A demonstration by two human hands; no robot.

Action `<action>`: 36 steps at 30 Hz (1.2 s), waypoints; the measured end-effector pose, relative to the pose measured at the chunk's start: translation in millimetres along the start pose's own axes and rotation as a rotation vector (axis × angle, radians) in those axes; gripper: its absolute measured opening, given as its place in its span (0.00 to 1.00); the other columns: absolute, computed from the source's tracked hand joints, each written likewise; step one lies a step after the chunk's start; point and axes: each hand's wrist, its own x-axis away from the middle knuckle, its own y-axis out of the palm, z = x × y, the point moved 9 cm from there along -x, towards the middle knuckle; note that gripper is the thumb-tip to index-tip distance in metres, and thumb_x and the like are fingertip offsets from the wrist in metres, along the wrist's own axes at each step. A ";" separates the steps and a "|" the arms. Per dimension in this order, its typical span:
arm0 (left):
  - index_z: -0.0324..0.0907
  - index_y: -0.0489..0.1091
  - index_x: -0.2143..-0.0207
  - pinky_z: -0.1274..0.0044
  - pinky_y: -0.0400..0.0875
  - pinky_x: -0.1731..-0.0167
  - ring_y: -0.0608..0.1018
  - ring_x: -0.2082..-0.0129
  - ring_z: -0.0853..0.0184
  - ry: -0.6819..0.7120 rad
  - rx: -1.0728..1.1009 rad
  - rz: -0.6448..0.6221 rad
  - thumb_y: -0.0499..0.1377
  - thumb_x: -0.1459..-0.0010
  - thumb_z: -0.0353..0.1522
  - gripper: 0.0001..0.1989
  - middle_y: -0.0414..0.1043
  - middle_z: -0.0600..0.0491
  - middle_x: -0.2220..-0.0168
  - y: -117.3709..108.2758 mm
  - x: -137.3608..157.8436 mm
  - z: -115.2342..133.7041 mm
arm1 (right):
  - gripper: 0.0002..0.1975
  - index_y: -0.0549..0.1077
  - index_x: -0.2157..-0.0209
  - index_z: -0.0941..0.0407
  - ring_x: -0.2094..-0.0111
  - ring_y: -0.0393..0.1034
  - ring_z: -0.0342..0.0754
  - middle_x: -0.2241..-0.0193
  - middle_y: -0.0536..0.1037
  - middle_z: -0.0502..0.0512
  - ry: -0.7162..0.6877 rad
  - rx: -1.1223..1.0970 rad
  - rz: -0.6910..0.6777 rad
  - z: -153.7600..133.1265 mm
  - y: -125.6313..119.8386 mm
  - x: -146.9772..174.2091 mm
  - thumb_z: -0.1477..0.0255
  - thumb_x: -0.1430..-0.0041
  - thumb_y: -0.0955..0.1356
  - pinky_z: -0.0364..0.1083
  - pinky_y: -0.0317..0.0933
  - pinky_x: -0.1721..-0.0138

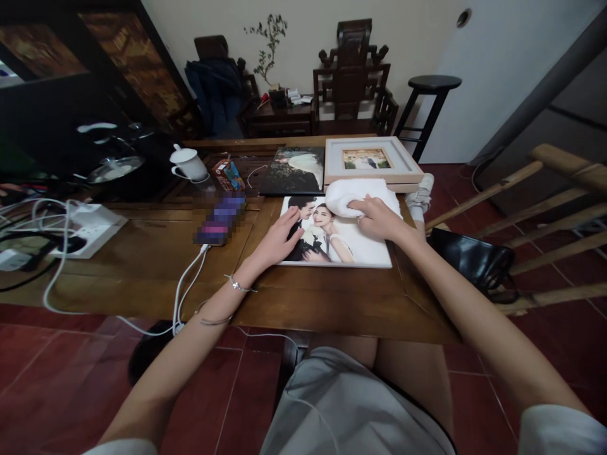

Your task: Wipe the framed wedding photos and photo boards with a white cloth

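Note:
A glossy photo panel (339, 246) showing two people lies flat on the wooden table in front of me. My left hand (279, 239) rests on its left edge, fingers stretched out over the picture. In my right hand (377, 218) is a bunched white cloth (344, 194), gripped against the panel's upper right part. The cloth covers that corner and reaches the framed picture behind. Touching the back of the panel area are a dark photo panel (294, 174) and a light wood picture frame (374, 179) with a small photo inside.
On the wooden table (227, 284), a phone (219, 218) with a white cable lies to the left. Farther left are a white power strip (95, 230) and tangled cords. A lidded white cup (188, 163) and a small box (229, 175) stand behind. A black bag (469, 259) sits right, by a wooden chair.

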 end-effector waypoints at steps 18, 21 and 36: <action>0.34 0.59 0.34 0.62 0.50 0.31 0.56 0.29 0.56 0.004 0.024 0.016 0.47 0.32 0.42 0.30 0.54 0.38 0.30 1.9 -0.8 1.2 | 0.28 0.76 0.56 0.55 0.30 0.48 0.63 0.35 0.66 0.65 -0.207 -0.060 -0.198 -104.7 13.9 123.8 0.88 0.58 0.61 0.73 0.44 0.34; 0.36 0.58 0.33 0.60 0.49 0.31 0.55 0.29 0.56 0.008 0.025 0.013 0.47 0.31 0.43 0.30 0.53 0.40 0.30 1.6 -0.9 1.8 | 0.28 0.76 0.56 0.54 0.30 0.50 0.61 0.37 0.69 0.65 -0.184 -0.073 -0.201 -101.0 14.2 113.6 0.87 0.58 0.61 0.72 0.45 0.33; 0.36 0.59 0.34 0.61 0.49 0.31 0.55 0.29 0.57 0.015 0.004 0.006 0.47 0.31 0.43 0.30 0.53 0.41 0.30 1.5 -0.8 -0.4 | 0.25 0.76 0.52 0.59 0.54 0.72 0.57 0.53 0.80 0.62 -0.028 -0.079 -0.124 -26.9 -8.5 -13.4 0.81 0.50 0.59 0.50 0.62 0.53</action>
